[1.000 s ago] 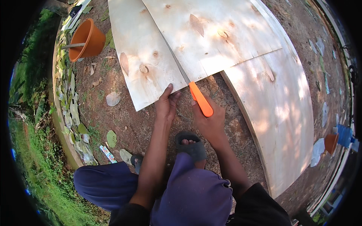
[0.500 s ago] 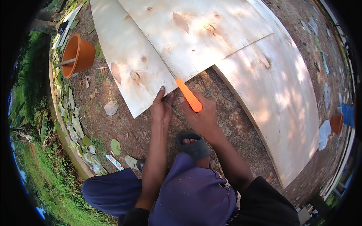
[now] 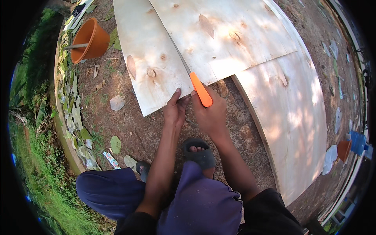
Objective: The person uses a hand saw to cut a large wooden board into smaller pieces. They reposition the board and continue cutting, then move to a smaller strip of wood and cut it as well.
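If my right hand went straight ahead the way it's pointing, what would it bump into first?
Your right hand would probably meet the near edge of the wooden sheet, around the orange handle. Depth is unclear, so it might pass just above.

Bright dappled daylight, pale glare on plywood [image 3: 290, 117], strong fisheye bending, black corners

Head-worn left fisheye, close overhead, looking steeply down past the wearer's knees [image 3: 199, 199], at wooden sheets [image 3: 219, 43]
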Available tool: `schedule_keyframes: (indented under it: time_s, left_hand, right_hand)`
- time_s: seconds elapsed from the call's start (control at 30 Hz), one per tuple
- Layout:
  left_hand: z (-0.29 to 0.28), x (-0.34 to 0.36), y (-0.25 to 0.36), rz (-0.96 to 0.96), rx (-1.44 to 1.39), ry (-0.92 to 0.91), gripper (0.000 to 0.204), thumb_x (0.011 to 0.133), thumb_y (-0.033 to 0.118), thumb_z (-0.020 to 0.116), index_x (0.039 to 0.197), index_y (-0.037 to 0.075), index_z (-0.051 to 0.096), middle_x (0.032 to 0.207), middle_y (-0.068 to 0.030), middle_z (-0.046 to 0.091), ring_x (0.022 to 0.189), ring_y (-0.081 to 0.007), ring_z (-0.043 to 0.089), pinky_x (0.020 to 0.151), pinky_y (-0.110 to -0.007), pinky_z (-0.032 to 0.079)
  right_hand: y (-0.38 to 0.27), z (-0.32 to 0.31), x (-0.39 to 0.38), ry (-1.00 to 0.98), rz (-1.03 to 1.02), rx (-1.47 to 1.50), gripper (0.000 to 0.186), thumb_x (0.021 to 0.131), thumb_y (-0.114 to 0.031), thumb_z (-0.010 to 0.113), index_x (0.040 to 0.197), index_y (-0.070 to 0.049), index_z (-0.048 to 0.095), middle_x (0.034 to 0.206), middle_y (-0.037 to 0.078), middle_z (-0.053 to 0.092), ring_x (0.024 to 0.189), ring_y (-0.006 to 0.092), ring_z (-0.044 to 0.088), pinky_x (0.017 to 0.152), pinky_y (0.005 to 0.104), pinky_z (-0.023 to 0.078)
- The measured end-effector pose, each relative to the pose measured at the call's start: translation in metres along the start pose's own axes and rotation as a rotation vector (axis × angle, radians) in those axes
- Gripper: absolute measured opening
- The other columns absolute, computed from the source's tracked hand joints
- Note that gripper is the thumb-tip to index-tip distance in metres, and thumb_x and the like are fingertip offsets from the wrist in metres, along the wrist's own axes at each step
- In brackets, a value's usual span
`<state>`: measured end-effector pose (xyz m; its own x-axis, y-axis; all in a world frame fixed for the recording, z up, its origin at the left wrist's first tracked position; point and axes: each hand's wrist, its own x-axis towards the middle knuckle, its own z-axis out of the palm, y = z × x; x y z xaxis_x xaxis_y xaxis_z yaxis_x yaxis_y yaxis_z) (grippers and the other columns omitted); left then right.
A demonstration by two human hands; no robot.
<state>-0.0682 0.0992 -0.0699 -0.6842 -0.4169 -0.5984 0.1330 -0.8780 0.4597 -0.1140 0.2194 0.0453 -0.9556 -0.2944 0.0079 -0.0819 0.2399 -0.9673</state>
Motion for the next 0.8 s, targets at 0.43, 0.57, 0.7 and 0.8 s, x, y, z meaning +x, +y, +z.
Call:
schedule_keyframes:
  time_s: [0.43,0.57,0.7,0.8]
  left_hand:
    - [0.035,0.039,0.052,0.177,0.182,0.078,0.035,0.091,0.013,0.075,0.118,0.0,0.056,0.102,-0.0106,0.063,0.083,-0.0198,0.064,0.071,-0.028,0.058]
    - [0.045,0.019,0.055,0.153,0.22,0.111,0.034,0.091,0.012,0.074,0.118,0.0,0.057,0.103,-0.0111,0.064,0.091,-0.0218,0.065,0.077,-0.03,0.06]
    - [0.04,0.025,0.051,0.132,0.188,0.099,0.034,0.091,0.012,0.075,0.117,-0.001,0.058,0.102,-0.0118,0.064,0.092,-0.023,0.066,0.08,-0.033,0.06]
    - [0.045,0.027,0.047,0.134,0.171,0.12,0.033,0.091,0.011,0.073,0.118,-0.002,0.057,0.103,-0.0132,0.064,0.094,-0.0238,0.065,0.083,-0.035,0.059]
  right_hand:
    - [-0.045,-0.035,-0.019,-0.092,0.115,-0.106,0.031,0.092,-0.013,0.067,0.119,0.003,0.066,0.078,0.013,0.067,0.068,0.0164,0.065,0.064,0.0312,0.051]
    - [-0.051,-0.079,-0.081,-0.127,0.215,-0.147,0.035,0.092,-0.014,0.068,0.123,0.002,0.065,0.085,0.014,0.07,0.073,0.0185,0.07,0.067,0.031,0.054]
    - [-0.061,-0.124,-0.135,-0.205,0.255,-0.294,0.032,0.092,-0.011,0.067,0.121,0.003,0.066,0.088,0.013,0.071,0.075,0.0192,0.071,0.069,0.0318,0.054]
    - [-0.066,-0.126,-0.146,-0.191,0.274,-0.283,0.034,0.092,-0.01,0.067,0.123,0.004,0.064,0.09,0.015,0.071,0.079,0.0206,0.072,0.07,0.0333,0.056]
